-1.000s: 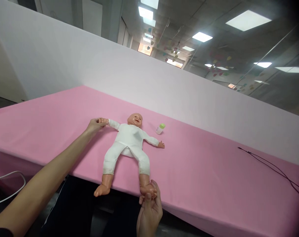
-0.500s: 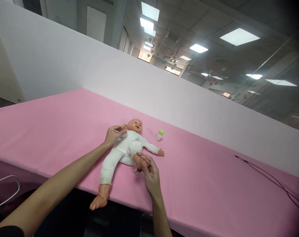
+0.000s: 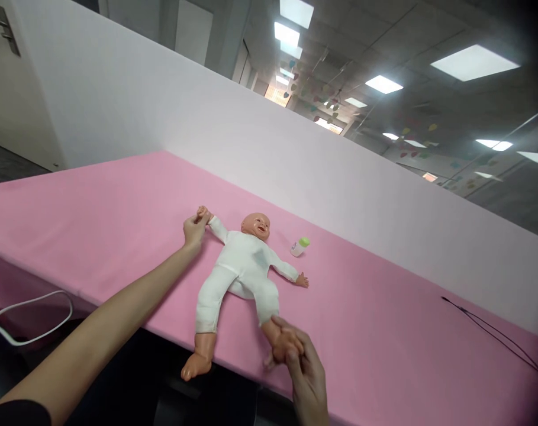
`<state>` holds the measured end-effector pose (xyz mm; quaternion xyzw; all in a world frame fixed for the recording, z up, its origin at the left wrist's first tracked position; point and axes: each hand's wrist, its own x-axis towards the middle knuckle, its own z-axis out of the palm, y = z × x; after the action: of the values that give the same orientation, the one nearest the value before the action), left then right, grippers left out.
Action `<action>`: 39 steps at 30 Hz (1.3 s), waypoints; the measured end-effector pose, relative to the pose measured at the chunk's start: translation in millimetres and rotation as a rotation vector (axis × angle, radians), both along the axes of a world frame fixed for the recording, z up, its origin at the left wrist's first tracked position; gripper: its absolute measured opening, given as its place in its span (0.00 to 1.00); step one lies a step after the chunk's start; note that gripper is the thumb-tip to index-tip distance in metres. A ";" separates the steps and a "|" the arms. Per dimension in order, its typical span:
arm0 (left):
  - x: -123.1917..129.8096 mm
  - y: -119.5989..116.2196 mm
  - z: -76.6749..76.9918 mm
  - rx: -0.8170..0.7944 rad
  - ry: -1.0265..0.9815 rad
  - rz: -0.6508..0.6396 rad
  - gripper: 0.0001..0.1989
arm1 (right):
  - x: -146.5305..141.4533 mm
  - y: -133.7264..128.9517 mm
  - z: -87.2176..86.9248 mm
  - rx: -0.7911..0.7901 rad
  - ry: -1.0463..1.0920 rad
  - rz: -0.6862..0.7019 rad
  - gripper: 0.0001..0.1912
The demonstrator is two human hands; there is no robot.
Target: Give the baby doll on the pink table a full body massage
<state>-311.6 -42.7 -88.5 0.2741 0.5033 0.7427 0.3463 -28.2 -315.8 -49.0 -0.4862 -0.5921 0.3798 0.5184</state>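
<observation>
Baby doll (image 3: 239,275) lies on its back near the pink counter's (image 3: 95,225) front edge, left grip (image 3: 194,231) closed on the doll's hand (image 3: 202,213), right grip (image 3: 306,370) wrapped round the doll's foot (image 3: 278,344), holding arm and leg out wide.

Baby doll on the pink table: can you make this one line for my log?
white-suited plastic baby doll | left hand grip: doll's hand | right hand grip: doll's foot | green-capped white bottle: near doll

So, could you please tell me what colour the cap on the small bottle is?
The bottle's cap is light green, seen best in the head view.
</observation>
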 end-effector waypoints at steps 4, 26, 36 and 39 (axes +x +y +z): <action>-9.4 6.8 -7.9 -0.141 -0.053 0.063 0.15 | 0.1 -34.7 -41.2 -0.045 0.094 -0.119 0.22; 26.9 -18.5 9.6 0.211 0.208 -0.234 0.13 | -14.0 75.7 28.0 0.070 -0.024 -0.077 0.22; 7.7 -3.5 3.4 0.019 -0.044 -0.024 0.19 | -12.5 -22.3 -46.5 -0.039 0.187 -0.277 0.21; 22.8 -17.8 15.0 0.178 0.134 -0.103 0.17 | -17.8 1.0 -21.6 0.057 0.081 -0.283 0.19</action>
<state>-288.7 -60.5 -73.5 0.3781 0.4427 0.7456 0.3241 -46.0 -314.8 -70.7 -0.5341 -0.5066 0.3052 0.6041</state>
